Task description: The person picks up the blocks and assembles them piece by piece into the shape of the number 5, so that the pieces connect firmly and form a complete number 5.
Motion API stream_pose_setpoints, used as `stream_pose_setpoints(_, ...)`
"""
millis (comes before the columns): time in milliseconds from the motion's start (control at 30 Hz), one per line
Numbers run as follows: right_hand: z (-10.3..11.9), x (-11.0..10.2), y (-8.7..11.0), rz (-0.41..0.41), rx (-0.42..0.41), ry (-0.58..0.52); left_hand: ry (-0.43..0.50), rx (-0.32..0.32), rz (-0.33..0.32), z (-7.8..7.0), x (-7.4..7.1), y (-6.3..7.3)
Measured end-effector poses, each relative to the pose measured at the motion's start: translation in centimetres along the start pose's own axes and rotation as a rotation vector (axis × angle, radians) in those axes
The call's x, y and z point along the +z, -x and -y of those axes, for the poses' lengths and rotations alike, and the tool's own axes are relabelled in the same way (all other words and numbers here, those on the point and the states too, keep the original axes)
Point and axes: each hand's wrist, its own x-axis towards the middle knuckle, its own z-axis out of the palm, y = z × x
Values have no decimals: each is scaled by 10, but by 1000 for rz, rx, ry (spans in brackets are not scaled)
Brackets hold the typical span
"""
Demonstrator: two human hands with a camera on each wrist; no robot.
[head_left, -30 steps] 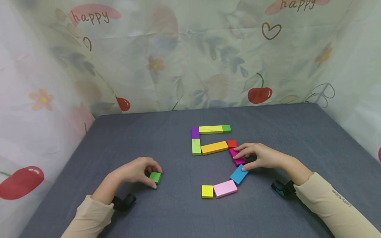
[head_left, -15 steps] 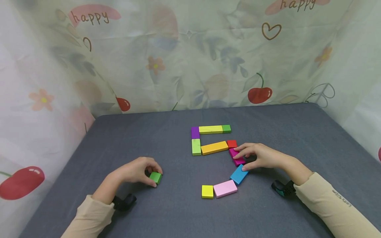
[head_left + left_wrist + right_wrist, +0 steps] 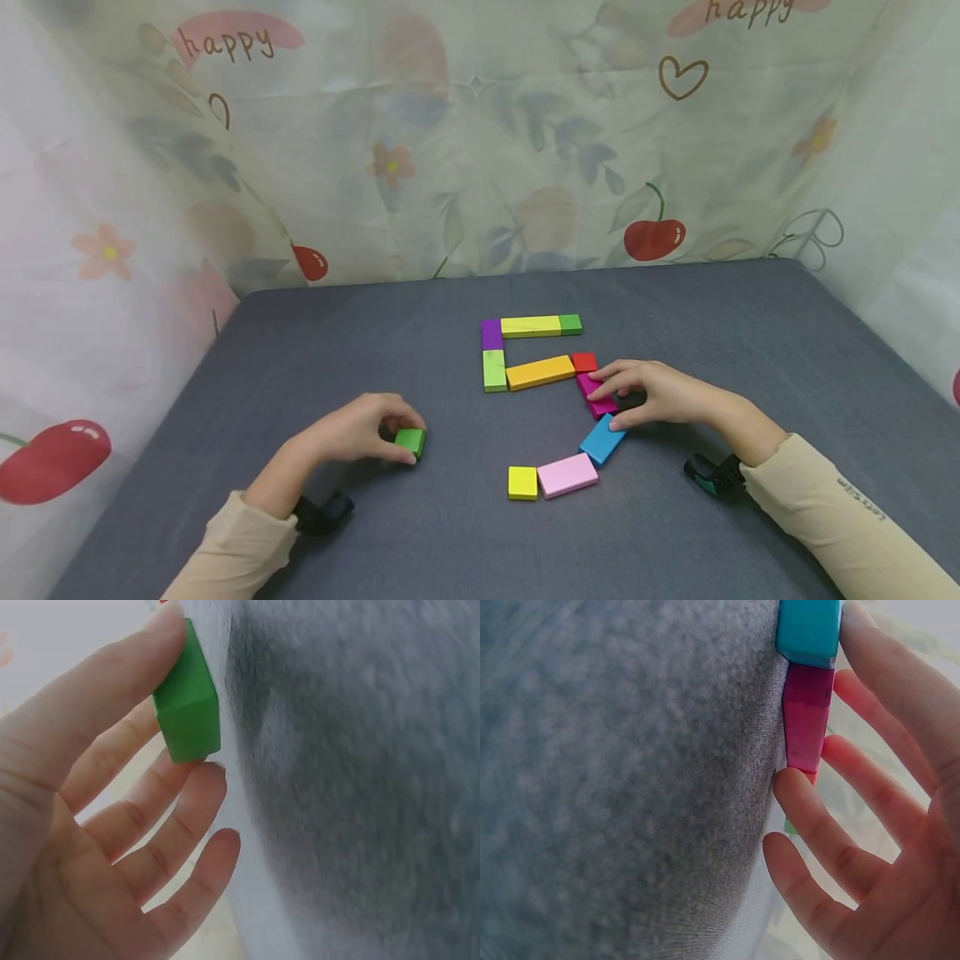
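Note:
My left hand [image 3: 367, 429] pinches a small green block [image 3: 409, 442] between thumb and fingers, close over the table left of the other blocks. In the left wrist view the green block [image 3: 187, 705] sits under the thumb, its end face showing. At the right side of the block figure, my right hand [image 3: 663, 396] rests its fingertips on a magenta block [image 3: 597, 397] and its thumb on a blue block [image 3: 602, 442]. The right wrist view shows the magenta block [image 3: 808, 724] and blue block [image 3: 808, 634] end to end, fingers loosely bent beside them.
A purple block [image 3: 491, 334], yellow bar [image 3: 530, 327], second green block [image 3: 570, 324], lime block [image 3: 494, 371], orange bar [image 3: 540, 372] and red block [image 3: 584, 362] continue the figure. A pink block [image 3: 567, 476] and yellow square block [image 3: 522, 483] form its near end on the grey tablecloth [image 3: 420, 542].
My left hand has moved slightly right with the green block in its grip. The right hand and the laid-out blocks have stayed in place.

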Motion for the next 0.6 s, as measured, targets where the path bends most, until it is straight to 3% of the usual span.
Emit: stream_pose_setpoints(600, 0, 0, 0, 0, 3, 4, -56, 55, 29, -29, 17, -18)
